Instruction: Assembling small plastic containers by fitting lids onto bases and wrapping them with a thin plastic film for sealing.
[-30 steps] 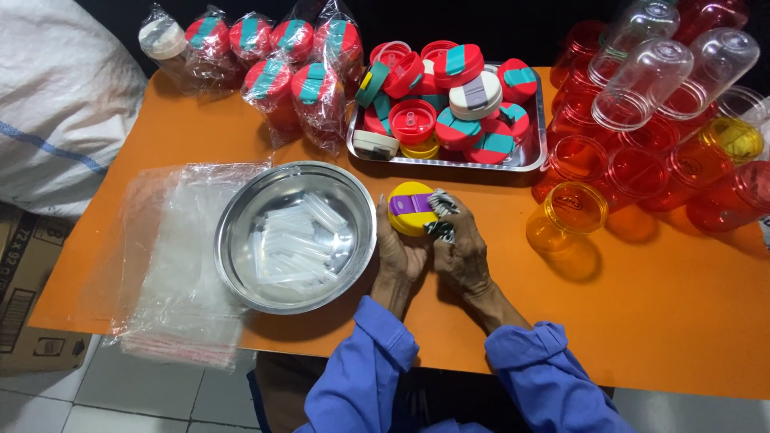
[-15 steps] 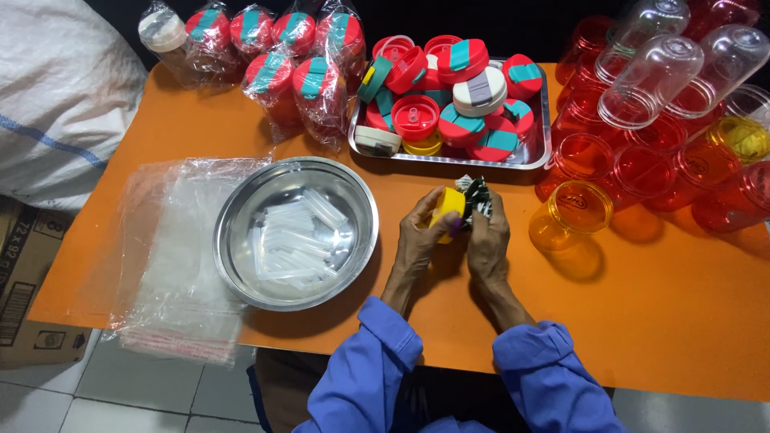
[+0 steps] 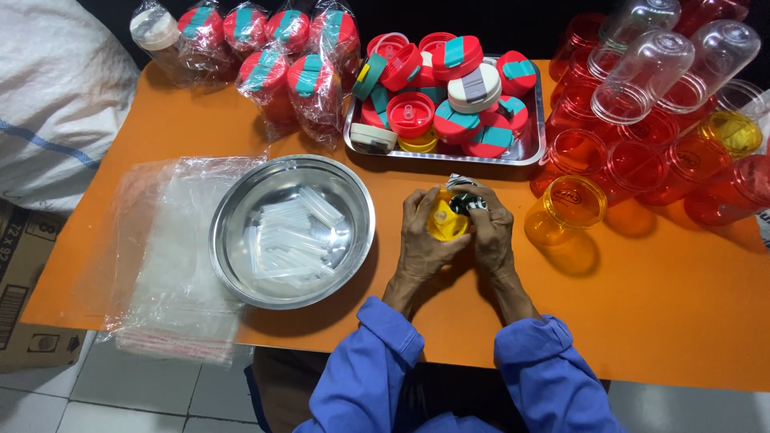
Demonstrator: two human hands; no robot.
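Note:
Both my hands meet over the orange table (image 3: 658, 321), just below the metal tray. My left hand (image 3: 421, 240) cups a yellow bottle lid (image 3: 443, 222) turned on its side. My right hand (image 3: 491, 232) closes on the same lid from the right, its fingers on a small dark part (image 3: 463, 202) at the lid's top. What that dark part is I cannot make out. A yellow-orange transparent bottle (image 3: 565, 210) lies on its side just right of my right hand.
A steel bowl (image 3: 241, 200) holding clear plastic straws sits left of my hands, beside a stack of clear bags (image 3: 172, 281). The metal tray (image 3: 525, 152) holds several red, teal and white lids. Bagged bottles (image 3: 265, 56) stand at back left, loose red bottles (image 3: 642, 136) at right.
The lid has been turned in my hands: its striped top no longer faces up and its yellow side shows. Both hands shifted slightly right and closed more tightly around it.

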